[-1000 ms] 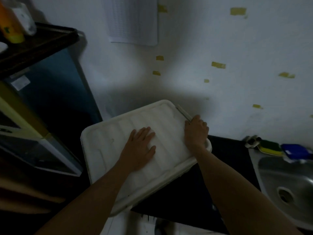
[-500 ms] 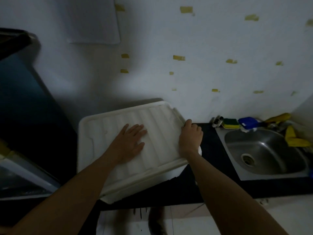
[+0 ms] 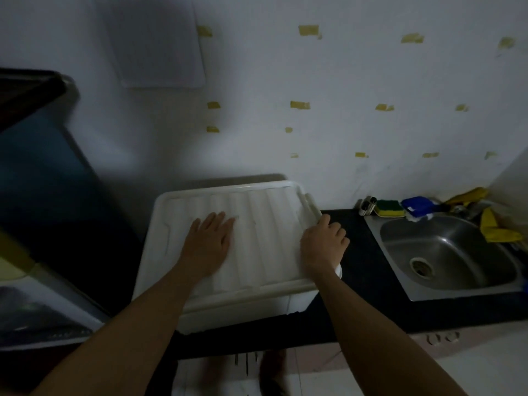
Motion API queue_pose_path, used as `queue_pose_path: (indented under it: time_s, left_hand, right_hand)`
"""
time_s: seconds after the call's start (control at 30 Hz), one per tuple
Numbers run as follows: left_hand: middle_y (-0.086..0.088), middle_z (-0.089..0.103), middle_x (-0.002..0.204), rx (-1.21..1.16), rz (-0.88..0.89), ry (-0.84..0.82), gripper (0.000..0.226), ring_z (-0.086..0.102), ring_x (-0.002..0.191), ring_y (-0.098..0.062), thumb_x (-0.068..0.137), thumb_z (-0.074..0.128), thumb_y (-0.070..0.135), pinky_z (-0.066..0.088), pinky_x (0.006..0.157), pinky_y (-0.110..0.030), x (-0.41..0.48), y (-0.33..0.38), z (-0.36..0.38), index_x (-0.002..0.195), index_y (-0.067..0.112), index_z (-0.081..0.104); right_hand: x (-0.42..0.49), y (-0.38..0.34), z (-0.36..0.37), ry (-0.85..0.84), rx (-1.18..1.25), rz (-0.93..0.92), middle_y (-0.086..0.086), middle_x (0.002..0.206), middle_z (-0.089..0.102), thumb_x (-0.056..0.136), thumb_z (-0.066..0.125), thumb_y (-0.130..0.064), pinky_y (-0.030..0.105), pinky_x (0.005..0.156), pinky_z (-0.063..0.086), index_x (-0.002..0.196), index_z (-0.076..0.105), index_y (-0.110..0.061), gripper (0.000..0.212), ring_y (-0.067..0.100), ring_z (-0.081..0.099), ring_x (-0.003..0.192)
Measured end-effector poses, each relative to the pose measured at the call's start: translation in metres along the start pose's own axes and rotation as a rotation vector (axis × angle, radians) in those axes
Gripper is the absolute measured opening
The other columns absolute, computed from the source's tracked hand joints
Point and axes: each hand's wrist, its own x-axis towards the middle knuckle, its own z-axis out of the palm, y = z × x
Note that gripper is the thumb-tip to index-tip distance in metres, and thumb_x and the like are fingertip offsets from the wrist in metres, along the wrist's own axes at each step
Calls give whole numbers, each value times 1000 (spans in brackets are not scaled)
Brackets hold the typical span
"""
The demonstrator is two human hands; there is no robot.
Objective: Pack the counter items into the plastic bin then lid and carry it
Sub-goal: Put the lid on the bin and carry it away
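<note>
Plastic bin [image 3: 243, 312] lidded, contents hidden | hands: left hand [image 3: 208, 244] flat on lid [image 3: 265, 224], right hand [image 3: 323, 241] grips lid edge

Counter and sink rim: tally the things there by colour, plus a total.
White, bin and lid: 2
Green-yellow, sponge: 1
Blue, block: 1
Yellow, cloths: 2
Silver-black, small item: 1
Total: 7

The black counter [image 3: 368, 267] bears the white bin [image 3: 243, 312] and a sponge [image 3: 390, 208].
</note>
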Motion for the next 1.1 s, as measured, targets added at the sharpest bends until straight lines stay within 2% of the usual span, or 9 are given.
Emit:
queue_pose_path:
  time_s: [0.1, 0.2, 0.3, 0.4, 0.5, 0.63, 0.77, 0.93, 1.1]
  left_hand:
    - [2, 18, 163, -42, -141, -2, 50, 15, 149, -22, 104, 16, 37, 6, 122, -46, -6, 9, -1, 151, 28, 31]
    - [3, 16, 163, -141, -201, -9, 47, 11, 150, -19, 105, 21, 35, 1, 122, -46, -11, 15, 0, 150, 28, 34]
    - [4, 11, 164, -196, -198, -28, 53, 5, 151, -16, 101, 27, 48, -6, 122, -43, -16, 15, -1, 150, 30, 32]
    - [2, 9, 164, -170, -195, -18, 58, 2, 151, -18, 99, 27, 53, -7, 121, -46, -17, 18, 0, 151, 28, 30]
    - [0, 11, 164, -129, -198, -5, 59, 4, 151, -21, 98, 28, 52, -5, 121, -48, -17, 21, -2, 151, 26, 30]
    - [0, 12, 164, -129, -201, -3, 57, 4, 151, -21, 98, 28, 51, -5, 121, -48, -17, 21, -2, 149, 27, 32]
    - [0, 13, 163, -127, -208, -2, 56, 5, 151, -21, 98, 28, 51, -5, 121, -48, -16, 22, -1, 149, 28, 33]
    - [0, 13, 163, -119, -206, 4, 55, 7, 151, -21, 98, 29, 49, -3, 121, -48, -16, 23, -2, 148, 27, 33]
    - [0, 14, 163, -131, -202, 4, 55, 8, 150, -21, 99, 32, 49, -3, 122, -46, -17, 22, -1, 148, 26, 35]
  right_hand:
    - [-3, -1, -7, 30, 200, 12, 11, 108, 56, 96, 33, -34, 44, 87, 44, 104, 48, -14, 26, 30, 56, 97]
    - [3, 7, -10, -35, 358, 48, 8, 102, 52, 102, 31, -33, 37, 69, 48, 99, 47, -14, 25, 24, 56, 81]
    - [27, 21, -10, -232, 513, 86, 5, 96, 54, 100, 45, -37, 29, 56, 42, 98, 50, -12, 25, 18, 56, 73]
    - [51, 33, -12, -427, 662, 192, 3, 75, 52, 91, 60, -42, 27, 51, 39, 82, 51, -13, 32, 15, 50, 60]
    - [59, 36, -18, -629, 799, 294, 8, 73, 59, 91, 62, -43, 29, 55, 46, 82, 60, -5, 40, 20, 56, 63]
    - [57, 35, -18, -691, 771, 221, 10, 93, 64, 96, 51, -49, 41, 80, 53, 96, 64, -5, 47, 25, 61, 86]
    - [54, 33, -19, -634, 643, 159, 8, 75, 57, 96, 44, -58, 32, 62, 45, 75, 57, -8, 56, 21, 56, 69]
    - [50, 23, -13, -670, 437, 132, 9, 95, 59, 96, 45, -56, 33, 71, 44, 115, 54, 1, 60, 23, 57, 85]
    - [33, 25, -6, -517, 307, 46, 1, 84, 55, 98, 35, -57, 31, 58, 43, 105, 46, -12, 48, 16, 57, 75]
